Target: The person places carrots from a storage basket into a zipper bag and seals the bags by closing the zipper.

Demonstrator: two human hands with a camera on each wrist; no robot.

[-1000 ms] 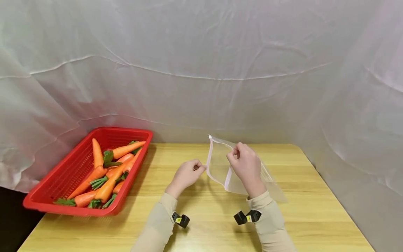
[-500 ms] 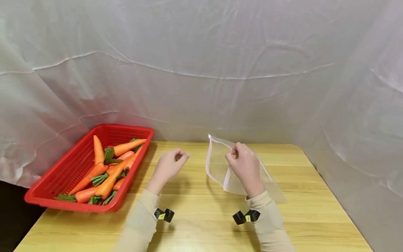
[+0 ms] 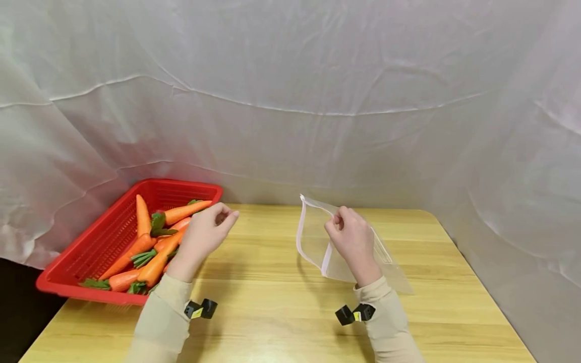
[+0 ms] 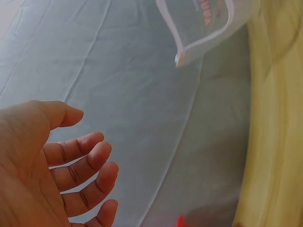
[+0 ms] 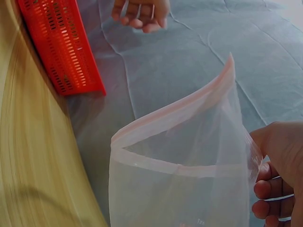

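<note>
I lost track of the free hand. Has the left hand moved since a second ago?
Yes. The left hand has moved left, away from the bag, to the red basket.

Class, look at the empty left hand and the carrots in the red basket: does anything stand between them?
Nothing visible does. The left hand hovers with relaxed fingers at the basket rim, right beside the uncovered carrots. The right hand holds the open bag well aside.

Wooden table (image 3: 281,312) under red basket (image 3: 86,252)
</note>
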